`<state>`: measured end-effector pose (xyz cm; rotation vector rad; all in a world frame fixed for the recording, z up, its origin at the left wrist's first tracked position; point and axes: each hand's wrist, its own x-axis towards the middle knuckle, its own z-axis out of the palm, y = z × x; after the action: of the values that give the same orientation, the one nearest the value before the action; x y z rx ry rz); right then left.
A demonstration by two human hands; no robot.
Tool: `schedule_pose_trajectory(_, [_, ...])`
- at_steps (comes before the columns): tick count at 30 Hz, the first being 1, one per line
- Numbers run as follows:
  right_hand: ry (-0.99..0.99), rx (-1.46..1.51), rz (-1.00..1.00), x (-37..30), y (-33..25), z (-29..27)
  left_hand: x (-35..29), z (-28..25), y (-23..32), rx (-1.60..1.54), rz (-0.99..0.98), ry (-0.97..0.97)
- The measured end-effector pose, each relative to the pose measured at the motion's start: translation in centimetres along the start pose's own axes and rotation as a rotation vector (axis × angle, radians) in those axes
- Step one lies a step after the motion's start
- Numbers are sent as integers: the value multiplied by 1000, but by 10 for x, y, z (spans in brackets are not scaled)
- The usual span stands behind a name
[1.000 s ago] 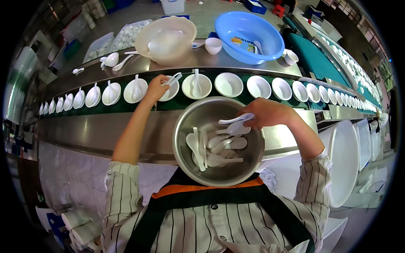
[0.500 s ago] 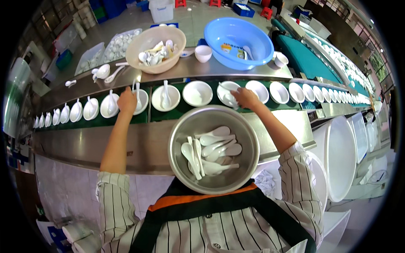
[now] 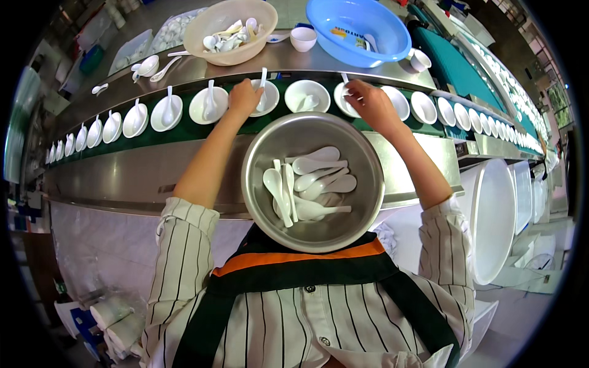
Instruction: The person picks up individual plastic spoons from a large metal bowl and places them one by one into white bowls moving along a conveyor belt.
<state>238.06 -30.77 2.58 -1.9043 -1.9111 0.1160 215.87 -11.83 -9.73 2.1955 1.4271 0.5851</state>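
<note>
A row of white bowls stands on a green conveyor belt. My left hand (image 3: 245, 98) is closed at the left side of one bowl (image 3: 270, 108), with its fingertips at a white soup spoon (image 3: 264, 78) whose handle points up past the far rim. My right hand (image 3: 372, 105) bends its fingers over another bowl (image 3: 341, 105), around a spoon (image 3: 345, 78) partly hidden by them. Between my hands, a bowl (image 3: 296, 92) has a spoon (image 3: 308, 103) lying low inside. Close to my body is a steel basin (image 3: 257, 202) with several white spoons (image 3: 319, 165).
On the steel ledge beyond the belt are a cream basin (image 3: 195, 30) of spoons, a small white cup (image 3: 304, 40) and a blue basin (image 3: 392, 49). Bowls with spoons (image 3: 167, 113) line the left; spoonless bowls (image 3: 423, 107) line the right. Large white tubs (image 3: 494, 224) stand at right.
The bowls have shifted left along the belt. My left hand has moved right to a bowl that was without a spoon and now has one. My right hand is at the following bowl.
</note>
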Motion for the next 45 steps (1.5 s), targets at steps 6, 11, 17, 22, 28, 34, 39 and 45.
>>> schedule_pose_trajectory(6, [-138,-457,-554,-34,-53,24,-62,-90,88,-215,451,-349])
schedule_pose_trajectory(11, [-301,-448,-701,-45,-49,70,-153,-84,97,323,1134,-910])
schedule_pose_trajectory(17, [-756,-230,-259,-19,-39,38,-172,-27,87,332,1215,-823])
schedule_pose_trajectory(22, [-262,107,38,13,13,-7,-158,-6,92,82,1184,-1041])
schedule_pose_trajectory(28, [-29,-174,312,41,147,90,-145,-9,117,-11,925,-1254])
schedule_pose_trajectory(34, [140,-74,366,35,123,45,-122,-4,108,-317,285,-1452])
schedule_pose_trajectory(39, [-36,-883,26,17,165,60,-106,4,136,-573,91,-1456])
schedule_pose_trajectory(45, [88,127,-97,16,97,47,-74,-3,135,-833,-80,-1239])
